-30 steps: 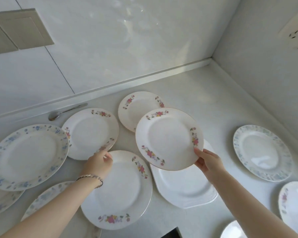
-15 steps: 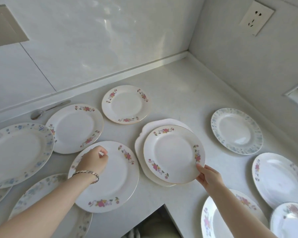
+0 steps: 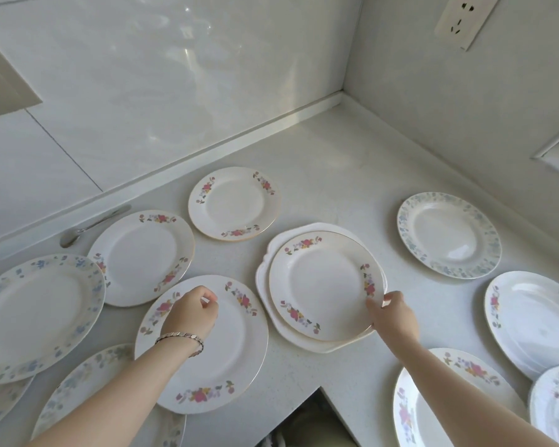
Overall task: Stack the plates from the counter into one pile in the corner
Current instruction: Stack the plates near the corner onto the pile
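Right hand [image 3: 392, 312] is pinched on the rim of a flowered plate [image 3: 323, 285], being laid on a plain plate [image 3: 262, 272] mid-frame; left hand [image 3: 191, 312] is curled, its hold cannot be told. Release is called for next.

We find the top plate [image 3: 323, 285] lying on the bottom plate [image 3: 276, 241] at the middle of the worktop [image 3: 336, 162]; a spoon [image 3: 88, 225] lies far left beside the wall [image 3: 175, 91], with more plates [image 3: 142, 256] left, right and near.
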A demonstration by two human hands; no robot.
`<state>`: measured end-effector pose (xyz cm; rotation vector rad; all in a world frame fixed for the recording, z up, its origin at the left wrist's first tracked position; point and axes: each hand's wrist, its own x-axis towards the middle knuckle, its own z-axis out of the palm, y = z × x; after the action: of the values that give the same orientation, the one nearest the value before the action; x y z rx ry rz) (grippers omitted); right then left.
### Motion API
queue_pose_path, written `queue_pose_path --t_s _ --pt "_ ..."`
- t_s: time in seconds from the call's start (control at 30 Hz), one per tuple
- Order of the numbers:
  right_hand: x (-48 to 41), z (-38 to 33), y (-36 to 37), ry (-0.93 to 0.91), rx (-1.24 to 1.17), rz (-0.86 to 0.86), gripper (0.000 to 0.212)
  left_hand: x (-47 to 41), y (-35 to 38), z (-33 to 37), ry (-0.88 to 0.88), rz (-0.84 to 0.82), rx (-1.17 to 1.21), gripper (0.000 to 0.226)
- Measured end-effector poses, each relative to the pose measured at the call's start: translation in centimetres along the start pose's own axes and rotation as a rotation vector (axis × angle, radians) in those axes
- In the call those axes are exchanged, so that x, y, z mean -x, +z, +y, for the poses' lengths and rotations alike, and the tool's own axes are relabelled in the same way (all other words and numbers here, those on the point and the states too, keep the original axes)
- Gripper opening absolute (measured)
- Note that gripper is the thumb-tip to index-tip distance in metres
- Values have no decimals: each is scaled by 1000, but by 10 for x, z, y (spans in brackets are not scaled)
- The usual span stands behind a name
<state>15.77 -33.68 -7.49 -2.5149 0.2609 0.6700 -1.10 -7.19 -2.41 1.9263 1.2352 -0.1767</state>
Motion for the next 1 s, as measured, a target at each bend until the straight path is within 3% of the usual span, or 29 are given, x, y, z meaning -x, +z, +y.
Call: queue_pose_path --t_s 0.4,0.5,0.57,0.63,0.77,0.87,0.93,1.0 --pt "-4 -25 -19 22 376 -190 28 -25 4 6 -7 -41 -47 24" --pt "0 -45 -27 -66 735 -148 31 -32 3 6 -10 -54 -71 23" --pt "5 -73 -28 -180 851 -90 28 -37 2 4 -23 -65 -80 23" --pt "9 -108 -19 -292 756 -116 28 -42 -3 3 -44 -77 -65 23" --pt "13 -189 18 -417 266 -328 23 -60 -21 -8 -105 -56 -27 23" --pt "-1 -242 57 -362 31 -382 30 -72 -35 -14 -139 -22 -35 24" --pt "-13 -265 87 -267 -8 -318 21 -79 -43 -17 -150 -7 -45 21" --pt "-25 -273 111 -112 -30 -246 46 -85 -49 -20 -164 -1 -20 19"
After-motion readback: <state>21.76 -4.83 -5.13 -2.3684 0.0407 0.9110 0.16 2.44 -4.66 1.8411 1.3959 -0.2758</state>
